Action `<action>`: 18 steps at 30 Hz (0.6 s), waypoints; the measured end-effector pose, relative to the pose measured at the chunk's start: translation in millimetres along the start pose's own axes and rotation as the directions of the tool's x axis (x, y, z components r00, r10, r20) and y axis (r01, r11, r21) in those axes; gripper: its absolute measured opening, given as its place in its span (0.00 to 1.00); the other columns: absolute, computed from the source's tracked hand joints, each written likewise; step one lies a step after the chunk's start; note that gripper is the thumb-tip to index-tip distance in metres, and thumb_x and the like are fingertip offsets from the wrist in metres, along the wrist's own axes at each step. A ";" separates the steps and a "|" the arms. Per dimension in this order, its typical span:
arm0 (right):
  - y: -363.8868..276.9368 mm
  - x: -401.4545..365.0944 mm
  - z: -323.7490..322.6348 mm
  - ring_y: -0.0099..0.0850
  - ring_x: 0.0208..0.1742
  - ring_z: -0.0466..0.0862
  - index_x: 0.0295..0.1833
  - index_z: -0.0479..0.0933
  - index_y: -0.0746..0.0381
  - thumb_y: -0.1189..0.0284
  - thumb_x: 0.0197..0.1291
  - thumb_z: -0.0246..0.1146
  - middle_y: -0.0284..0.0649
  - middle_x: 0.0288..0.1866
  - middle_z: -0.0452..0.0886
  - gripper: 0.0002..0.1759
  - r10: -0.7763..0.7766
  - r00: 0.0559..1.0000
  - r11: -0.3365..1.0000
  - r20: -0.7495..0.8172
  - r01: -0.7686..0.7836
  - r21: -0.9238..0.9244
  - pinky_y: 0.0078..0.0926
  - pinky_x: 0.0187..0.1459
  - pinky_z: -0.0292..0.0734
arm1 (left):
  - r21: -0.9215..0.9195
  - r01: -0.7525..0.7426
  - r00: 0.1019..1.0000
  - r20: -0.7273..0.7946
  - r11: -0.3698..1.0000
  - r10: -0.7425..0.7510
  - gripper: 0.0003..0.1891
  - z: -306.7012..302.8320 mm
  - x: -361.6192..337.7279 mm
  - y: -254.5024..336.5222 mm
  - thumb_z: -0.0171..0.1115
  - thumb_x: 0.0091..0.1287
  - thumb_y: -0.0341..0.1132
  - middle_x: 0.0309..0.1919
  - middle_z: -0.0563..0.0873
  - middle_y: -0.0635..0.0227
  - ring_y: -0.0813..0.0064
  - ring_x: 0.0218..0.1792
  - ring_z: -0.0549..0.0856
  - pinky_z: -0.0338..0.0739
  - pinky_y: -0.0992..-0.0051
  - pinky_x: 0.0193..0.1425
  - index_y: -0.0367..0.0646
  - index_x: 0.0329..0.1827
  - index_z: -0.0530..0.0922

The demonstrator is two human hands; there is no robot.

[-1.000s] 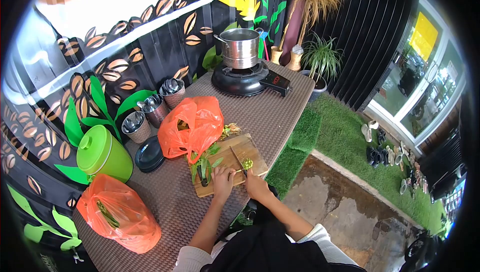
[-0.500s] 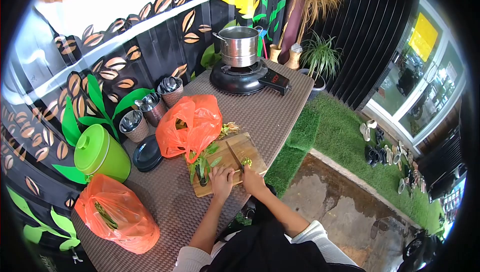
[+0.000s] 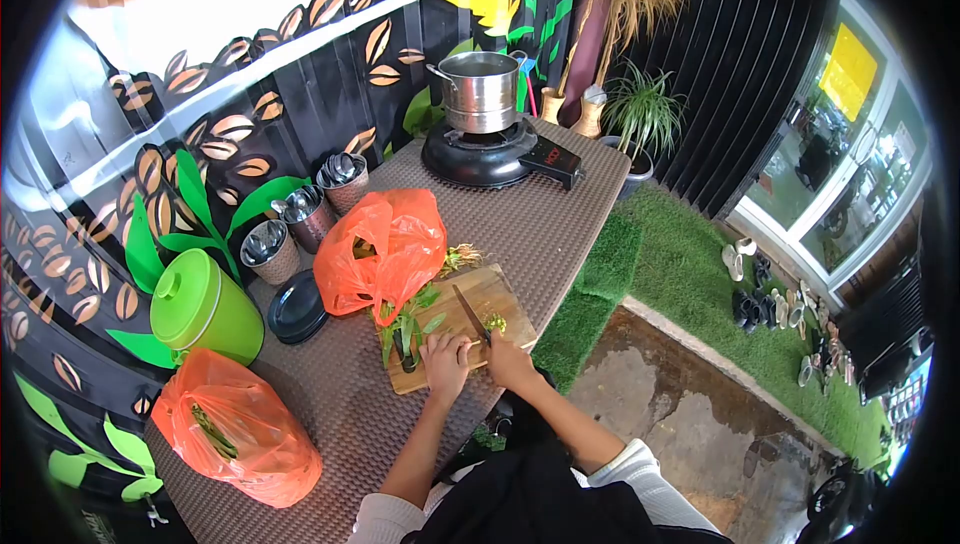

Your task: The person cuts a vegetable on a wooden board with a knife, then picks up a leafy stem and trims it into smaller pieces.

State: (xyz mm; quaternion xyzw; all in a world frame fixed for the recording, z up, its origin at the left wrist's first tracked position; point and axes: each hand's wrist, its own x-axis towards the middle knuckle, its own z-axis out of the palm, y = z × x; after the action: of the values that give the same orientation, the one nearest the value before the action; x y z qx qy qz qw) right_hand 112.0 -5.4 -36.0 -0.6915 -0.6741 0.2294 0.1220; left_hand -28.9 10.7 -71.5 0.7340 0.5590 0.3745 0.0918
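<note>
A wooden cutting board (image 3: 500, 296) lies on the brown mat-covered table (image 3: 520, 229). My left hand (image 3: 444, 363) presses down on green leafy stems (image 3: 408, 327) lying on the board. My right hand (image 3: 510, 362) grips a knife (image 3: 470, 313) whose blade rests on the board just right of my left hand. A small pile of chopped greens (image 3: 496, 323) sits beside the blade. An orange plastic bag (image 3: 385, 249) with greens inside stands right behind the board.
A second orange bag (image 3: 235, 432) lies at the near left. A green lidded bucket (image 3: 203, 306), a black plate stack (image 3: 298, 308) and three cutlery holders (image 3: 306, 216) line the wall. A steel pot (image 3: 481, 92) sits on a black stove (image 3: 490, 159). The table edge drops to grass at right.
The knife blade has shifted slightly over the stems as my right hand cuts; my left hand stays pressed on the greens. The view has moved a little.
</note>
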 end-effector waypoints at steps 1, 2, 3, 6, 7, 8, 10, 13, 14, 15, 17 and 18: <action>-1.1 -2.7 -2.8 0.57 0.38 0.83 0.50 0.61 0.67 0.69 0.64 0.52 0.61 0.37 0.81 0.15 -0.007 1.000 1.000 0.006 0.007 0.008 0.52 0.38 0.79 | 0.004 0.006 1.000 0.010 1.000 -0.006 0.03 -0.3 0.0 -0.5 0.63 0.59 0.33 0.35 0.82 0.74 0.66 0.44 0.74 0.62 0.66 0.48 0.48 0.35 0.82; -4.9 -9.1 -4.9 0.57 0.38 0.83 0.50 0.61 0.67 0.69 0.64 0.52 0.61 0.37 0.81 0.15 -0.008 1.000 1.000 0.007 0.008 0.006 0.52 0.38 0.79 | 0.006 0.012 1.000 0.020 1.000 -0.012 0.03 0.4 0.2 -0.6 0.63 0.59 0.33 0.35 0.82 0.73 0.66 0.44 0.74 0.62 0.66 0.48 0.48 0.35 0.82; -10.5 -18.9 -6.2 0.57 0.38 0.83 0.50 0.61 0.67 0.69 0.64 0.52 0.61 0.37 0.81 0.14 0.016 1.000 1.000 0.024 -0.016 -0.012 0.52 0.38 0.79 | 0.004 0.013 1.000 0.020 1.000 -0.013 0.03 1.0 0.1 -0.4 0.63 0.59 0.33 0.35 0.82 0.73 0.66 0.44 0.74 0.62 0.66 0.48 0.48 0.35 0.82; -19.1 -27.4 7.6 0.58 0.37 0.83 0.49 0.61 0.67 0.70 0.64 0.51 0.61 0.36 0.81 0.14 0.049 0.999 0.999 -0.008 -0.049 -0.020 0.52 0.38 0.79 | -0.040 0.008 1.000 -0.006 0.999 -0.008 0.04 1.9 0.6 -1.6 0.63 0.60 0.34 0.35 0.82 0.73 0.66 0.44 0.74 0.62 0.65 0.49 0.48 0.35 0.82; -21.1 -28.1 11.5 0.58 0.37 0.83 0.49 0.61 0.67 0.70 0.63 0.52 0.61 0.36 0.81 0.14 0.062 0.996 0.998 -0.056 -0.062 -0.006 0.52 0.38 0.79 | -0.031 0.004 1.000 -0.004 1.000 -0.004 0.04 2.5 0.0 -2.1 0.63 0.60 0.34 0.35 0.82 0.72 0.66 0.44 0.74 0.63 0.65 0.49 0.47 0.35 0.82; -20.8 -21.2 11.4 0.58 0.36 0.83 0.49 0.61 0.67 0.70 0.64 0.52 0.61 0.36 0.81 0.14 0.104 0.995 0.995 -0.003 -0.104 -0.006 0.52 0.38 0.79 | -0.020 -0.001 1.000 -0.005 1.000 0.001 0.04 3.1 0.3 -2.5 0.63 0.60 0.34 0.35 0.82 0.72 0.65 0.44 0.74 0.63 0.65 0.49 0.47 0.35 0.82; -12.8 -7.3 13.2 0.59 0.36 0.83 0.49 0.61 0.67 0.69 0.64 0.51 0.61 0.35 0.81 0.14 0.062 0.998 0.998 -0.012 -0.062 -0.001 0.52 0.38 0.79 | -0.002 -0.001 1.000 0.003 1.000 0.002 0.04 1.3 0.3 -1.2 0.63 0.60 0.34 0.35 0.82 0.72 0.65 0.44 0.74 0.63 0.65 0.49 0.47 0.35 0.82; -6.7 -2.8 3.0 0.59 0.37 0.83 0.48 0.62 0.67 0.68 0.65 0.50 0.60 0.33 0.81 0.13 0.016 1.000 1.000 -0.008 -0.016 0.007 0.52 0.38 0.79 | 0.006 -0.005 1.000 0.002 1.000 0.005 0.04 2.4 1.0 -1.0 0.63 0.59 0.33 0.36 0.83 0.73 0.65 0.44 0.74 0.63 0.65 0.49 0.47 0.35 0.82; -7.7 -4.5 0.0 0.59 0.37 0.83 0.48 0.62 0.67 0.68 0.66 0.50 0.60 0.33 0.81 0.13 0.012 1.000 1.000 0.012 -0.012 0.011 0.52 0.38 0.79 | -0.002 -0.001 1.000 -0.003 1.000 0.001 0.04 2.9 -0.1 -2.0 0.63 0.59 0.33 0.36 0.83 0.73 0.65 0.44 0.74 0.63 0.65 0.49 0.47 0.35 0.82; -10.2 -9.1 0.4 0.59 0.37 0.83 0.48 0.62 0.67 0.68 0.66 0.50 0.60 0.33 0.81 0.13 0.010 1.000 1.000 0.014 -0.010 0.010 0.52 0.38 0.79 | -0.002 0.001 1.000 -0.004 1.000 -0.001 0.04 3.4 -0.8 -3.0 0.63 0.59 0.33 0.36 0.83 0.73 0.65 0.44 0.74 0.63 0.65 0.49 0.47 0.35 0.82; -14.4 -21.2 5.6 0.59 0.39 0.83 0.48 0.62 0.67 0.68 0.66 0.49 0.61 0.33 0.81 0.13 0.051 0.999 0.999 -0.008 -0.051 0.003 0.53 0.38 0.78 | 0.004 0.013 1.000 -0.013 1.000 -0.013 0.04 5.7 -0.9 -3.6 0.63 0.59 0.33 0.37 0.83 0.73 0.65 0.45 0.74 0.63 0.65 0.50 0.47 0.35 0.82; -16.4 -22.4 10.6 0.59 0.39 0.83 0.48 0.62 0.67 0.68 0.66 0.49 0.61 0.33 0.81 0.13 0.051 0.999 0.999 -0.009 -0.051 0.001 0.53 0.38 0.78 | 0.002 0.013 1.000 -0.014 1.000 -0.013 0.04 6.2 -0.8 -4.1 0.63 0.59 0.33 0.37 0.83 0.73 0.65 0.45 0.74 0.63 0.65 0.50 0.47 0.35 0.82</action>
State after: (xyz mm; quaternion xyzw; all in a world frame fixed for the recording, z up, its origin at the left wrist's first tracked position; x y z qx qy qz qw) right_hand 92.8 -28.0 -33.9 -0.7094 -0.6556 0.2295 0.1195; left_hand -28.0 13.3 -78.5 0.7277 0.5649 0.3785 0.0894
